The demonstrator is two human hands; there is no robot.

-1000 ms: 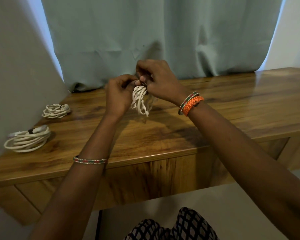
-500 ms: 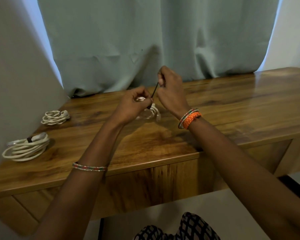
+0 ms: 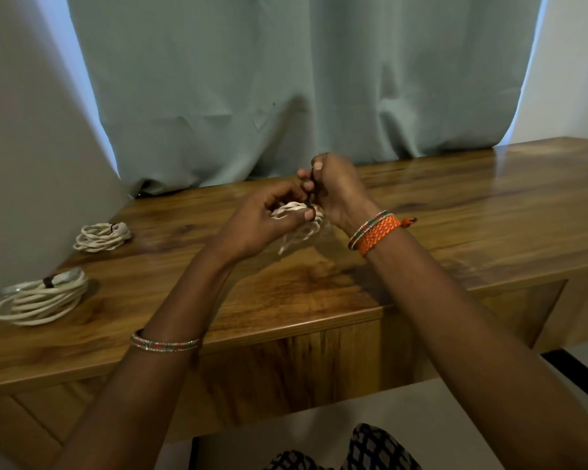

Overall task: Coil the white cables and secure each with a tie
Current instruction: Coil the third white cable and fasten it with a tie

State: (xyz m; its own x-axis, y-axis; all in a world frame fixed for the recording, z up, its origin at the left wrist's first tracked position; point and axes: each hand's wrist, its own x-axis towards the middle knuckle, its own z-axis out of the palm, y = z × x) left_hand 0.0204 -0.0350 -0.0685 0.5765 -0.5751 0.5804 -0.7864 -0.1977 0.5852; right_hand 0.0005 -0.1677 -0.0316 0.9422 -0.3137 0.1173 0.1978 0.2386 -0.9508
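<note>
Head view: looks down over both forearms at a wooden surface, with the work going on just above centre of the frame
Curtain [image 3: 286, 79]: pale green, fills the upper middle of the frame and hangs down to the back edge of the wood
Desk [image 3: 472, 215]: glossy brown wood across the middle of the frame; it carries all three cable bundles, so finished ones can be parked to one side
Large coil [image 3: 38, 298]: white cable at the lower left of the frame, lying flat with a dark tie around it near its top; judged done and set well apart from the hands to keep the working spot free
Small coil [image 3: 102, 235]: white cable at the left of the frame, above the large one, also flat with a dark tie on it; judged done
Left hand [image 3: 265, 222]: fingers curled around the cable in hand, thumb pressing over the strands, likely to stop the loops springing apart
Right hand [image 3: 336, 191]: fingers pinch the upper end of the tie and hold it up from the bundle, probably to draw it tight
Cable in hand [image 3: 299, 232]: white loops between the two hands, hanging down towards the desk; blurred, so contact with the wood cannot be told
Tie [image 3: 310, 195]: thin dark strip running from the right fingers down to the bundle
Stage: third cable coiled, its tie judged not yet fastened
</note>
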